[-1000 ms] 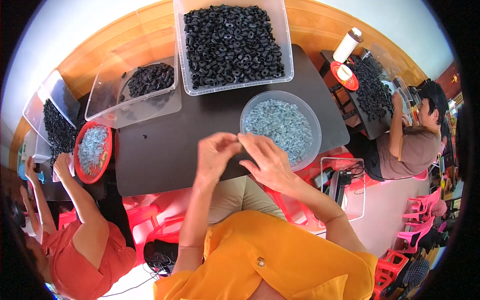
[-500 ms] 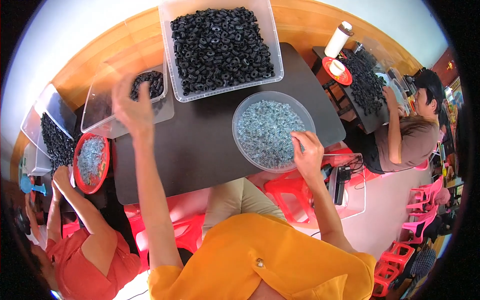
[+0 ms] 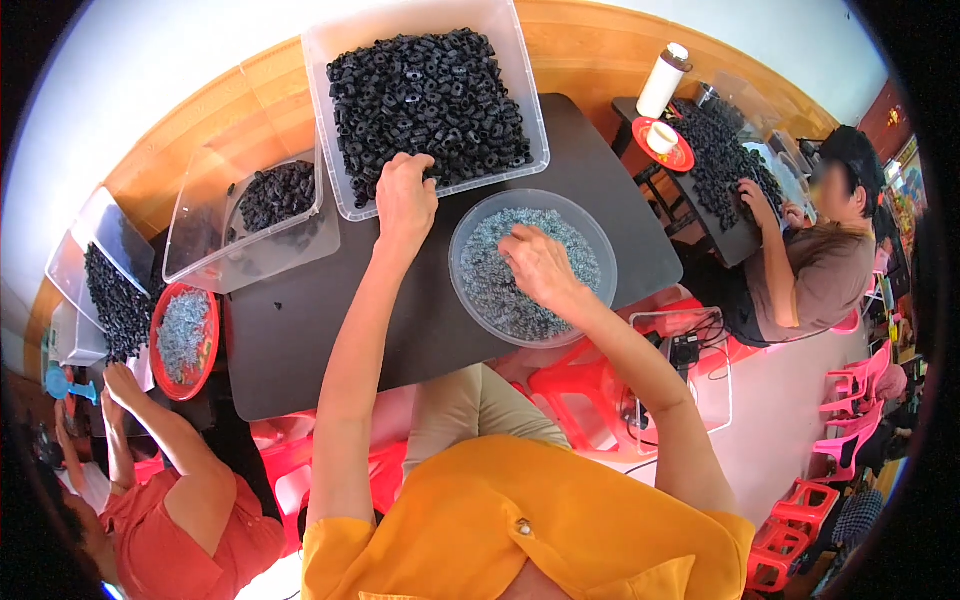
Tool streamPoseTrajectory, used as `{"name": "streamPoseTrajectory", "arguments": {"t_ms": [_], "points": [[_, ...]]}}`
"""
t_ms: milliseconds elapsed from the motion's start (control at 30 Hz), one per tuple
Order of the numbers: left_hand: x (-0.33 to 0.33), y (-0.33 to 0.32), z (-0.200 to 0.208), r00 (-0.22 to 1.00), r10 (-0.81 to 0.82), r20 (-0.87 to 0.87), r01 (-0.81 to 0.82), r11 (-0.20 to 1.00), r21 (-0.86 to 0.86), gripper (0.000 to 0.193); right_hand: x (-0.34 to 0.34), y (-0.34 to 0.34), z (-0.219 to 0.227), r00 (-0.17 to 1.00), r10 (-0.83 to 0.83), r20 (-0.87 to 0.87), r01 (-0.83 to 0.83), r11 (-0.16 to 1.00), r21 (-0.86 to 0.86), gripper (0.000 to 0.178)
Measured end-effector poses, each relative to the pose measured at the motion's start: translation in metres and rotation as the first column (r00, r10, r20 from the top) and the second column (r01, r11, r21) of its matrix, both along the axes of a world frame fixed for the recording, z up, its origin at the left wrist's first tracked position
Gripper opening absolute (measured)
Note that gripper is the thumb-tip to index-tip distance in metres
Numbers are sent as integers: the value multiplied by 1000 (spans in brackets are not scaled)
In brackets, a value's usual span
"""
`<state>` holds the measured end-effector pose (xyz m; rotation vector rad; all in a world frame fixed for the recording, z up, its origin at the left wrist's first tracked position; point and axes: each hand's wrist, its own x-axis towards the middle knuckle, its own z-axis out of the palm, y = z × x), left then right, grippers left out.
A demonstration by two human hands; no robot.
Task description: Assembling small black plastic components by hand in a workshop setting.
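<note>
My left hand (image 3: pixel 405 205) reaches over the near rim of a large clear bin (image 3: pixel 350 207) heaped with small black plastic parts (image 3: pixel 430 105). Its fingers curl down at the edge of the heap, and any part between them is hidden. To the right, my right hand (image 3: pixel 543 266) is over a round translucent tub (image 3: pixel 458 290) of tiny shiny bluish-grey pieces (image 3: pixel 490 260), possibly springs. Those fingers are pinched together among the pieces; what they hold is too small to make out. The tub stands near the right end of the dark table (image 3: pixel 330 330).
A tilted clear bin (image 3: pixel 250 268) with black parts sits left of the large one. One loose black piece (image 3: pixel 278 305) lies on the table. Co-workers sit at both sides, near a red tray (image 3: pixel 207 360), a white bottle (image 3: pixel 663 82) and black heaps. Red stools (image 3: pixel 575 395) stand below.
My left hand has moved right and down from above the tilted bin to the large bin's near edge. My right hand has shifted left, further over the tub. A loose black piece now shows on the table.
</note>
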<state>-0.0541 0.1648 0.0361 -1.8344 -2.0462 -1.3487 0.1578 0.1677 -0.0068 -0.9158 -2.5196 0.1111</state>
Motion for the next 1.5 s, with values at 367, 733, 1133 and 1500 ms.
{"name": "streamPoseTrajectory", "arguments": {"t_ms": [367, 733, 1133, 1500], "points": [[-4, 20, -1, 970, -12, -244, 15, 1000, 10, 18, 19, 7, 16, 687, -274, -673, -457, 558, -693, 12], [2, -32, 15, 461, -351, 815, 390, 905, 169, 15, 17, -6, 27, 607, -377, -699, -465, 545, -697, 13], [36, -102, -24, -135, -368, 920, 429, 815, 389, 14, -20, -49, 71, 755, -22, -655, -280, 893, -353, 12], [37, -113, -19, -277, -335, 901, 350, 838, 419, 18, -21, -58, 65, 771, -25, -636, -297, 870, -394, 11]]}}
